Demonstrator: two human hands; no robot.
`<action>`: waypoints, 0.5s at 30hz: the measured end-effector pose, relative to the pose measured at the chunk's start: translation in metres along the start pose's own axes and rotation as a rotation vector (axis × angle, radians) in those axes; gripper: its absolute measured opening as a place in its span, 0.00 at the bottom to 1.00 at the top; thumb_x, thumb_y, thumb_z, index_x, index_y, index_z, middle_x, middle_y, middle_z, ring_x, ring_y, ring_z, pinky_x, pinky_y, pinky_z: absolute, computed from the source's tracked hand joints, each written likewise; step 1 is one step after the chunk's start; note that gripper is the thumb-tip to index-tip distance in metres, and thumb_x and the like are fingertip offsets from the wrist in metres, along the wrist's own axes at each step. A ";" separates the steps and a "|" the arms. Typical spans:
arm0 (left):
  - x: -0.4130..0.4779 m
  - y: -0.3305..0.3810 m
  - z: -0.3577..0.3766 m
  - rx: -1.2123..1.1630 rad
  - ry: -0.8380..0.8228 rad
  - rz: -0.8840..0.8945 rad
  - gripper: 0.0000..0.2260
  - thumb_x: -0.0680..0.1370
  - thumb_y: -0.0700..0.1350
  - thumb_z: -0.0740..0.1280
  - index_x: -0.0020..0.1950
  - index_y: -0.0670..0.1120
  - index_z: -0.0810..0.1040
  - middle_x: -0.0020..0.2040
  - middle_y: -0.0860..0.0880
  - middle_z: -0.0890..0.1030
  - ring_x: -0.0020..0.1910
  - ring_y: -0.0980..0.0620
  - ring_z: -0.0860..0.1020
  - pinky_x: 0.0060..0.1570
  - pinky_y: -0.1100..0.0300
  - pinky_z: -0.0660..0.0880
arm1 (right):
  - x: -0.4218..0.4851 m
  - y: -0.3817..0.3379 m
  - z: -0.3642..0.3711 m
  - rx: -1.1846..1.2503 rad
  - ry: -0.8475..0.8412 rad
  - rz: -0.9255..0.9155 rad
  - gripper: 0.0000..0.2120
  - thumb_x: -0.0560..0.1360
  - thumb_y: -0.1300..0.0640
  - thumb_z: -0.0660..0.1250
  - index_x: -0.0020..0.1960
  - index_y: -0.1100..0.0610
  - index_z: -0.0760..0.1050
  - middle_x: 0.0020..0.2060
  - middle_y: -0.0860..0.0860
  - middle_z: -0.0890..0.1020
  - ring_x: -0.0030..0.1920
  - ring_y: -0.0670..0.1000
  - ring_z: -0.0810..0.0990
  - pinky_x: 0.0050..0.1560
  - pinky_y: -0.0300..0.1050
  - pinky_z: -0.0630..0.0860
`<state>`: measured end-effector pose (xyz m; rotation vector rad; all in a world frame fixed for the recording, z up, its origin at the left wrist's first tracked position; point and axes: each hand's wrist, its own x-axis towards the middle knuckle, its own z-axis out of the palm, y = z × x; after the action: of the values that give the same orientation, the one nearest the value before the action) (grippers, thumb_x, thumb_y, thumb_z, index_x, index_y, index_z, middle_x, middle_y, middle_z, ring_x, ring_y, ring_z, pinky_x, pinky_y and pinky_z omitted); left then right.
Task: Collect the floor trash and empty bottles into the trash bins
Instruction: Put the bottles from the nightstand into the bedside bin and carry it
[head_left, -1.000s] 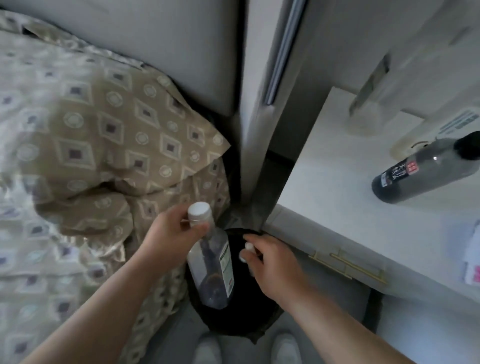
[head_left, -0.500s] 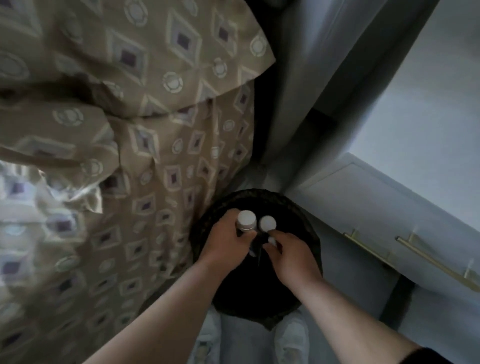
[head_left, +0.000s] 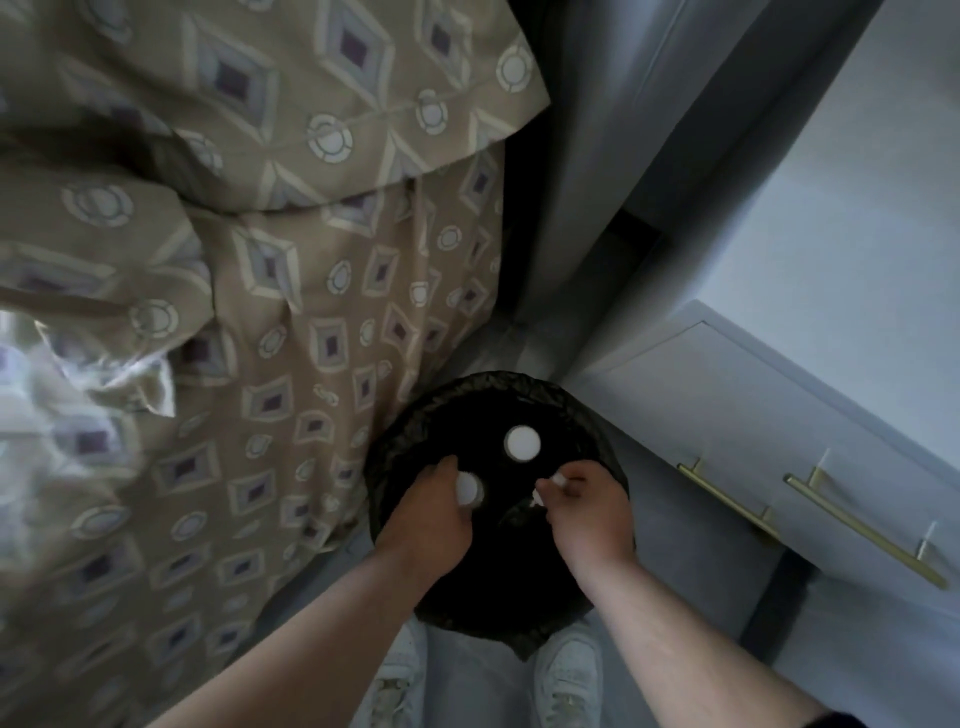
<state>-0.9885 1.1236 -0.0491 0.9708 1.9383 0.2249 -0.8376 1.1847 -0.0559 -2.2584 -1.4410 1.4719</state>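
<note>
Below, left hand (head_left: 431, 519) grasps a capped bottle (head_left: 469, 489) over bin (head_left: 395, 441); right hand (head_left: 592, 514) grip unclear.

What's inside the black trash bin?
Inside the black trash bin sit a free white cap and a second cap against the left hand. The bottles below them and the bin's bottom are lost in darkness, so nothing else can be made out.
</note>
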 end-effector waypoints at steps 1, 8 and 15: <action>-0.007 0.000 -0.007 -0.014 0.025 0.025 0.21 0.77 0.43 0.62 0.71 0.48 0.67 0.68 0.49 0.72 0.67 0.50 0.71 0.70 0.58 0.64 | 0.001 0.001 0.002 0.026 -0.014 0.036 0.05 0.71 0.54 0.71 0.40 0.52 0.75 0.36 0.50 0.83 0.40 0.53 0.82 0.46 0.51 0.80; -0.029 -0.044 -0.037 0.299 0.024 0.232 0.49 0.70 0.64 0.67 0.74 0.52 0.34 0.72 0.58 0.31 0.72 0.60 0.32 0.70 0.63 0.38 | 0.004 -0.002 0.014 0.259 -0.077 0.169 0.04 0.73 0.61 0.70 0.47 0.58 0.78 0.40 0.52 0.84 0.45 0.54 0.83 0.52 0.50 0.80; -0.022 -0.061 -0.037 0.293 0.013 0.251 0.59 0.63 0.64 0.74 0.69 0.52 0.27 0.72 0.57 0.27 0.72 0.61 0.33 0.70 0.66 0.40 | -0.007 -0.011 0.001 0.210 -0.169 0.015 0.24 0.73 0.56 0.72 0.67 0.56 0.72 0.58 0.48 0.78 0.55 0.47 0.77 0.56 0.40 0.71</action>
<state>-1.0456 1.0758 -0.0452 1.4105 1.8920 0.0902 -0.8460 1.1853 -0.0458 -2.0685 -1.2433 1.7645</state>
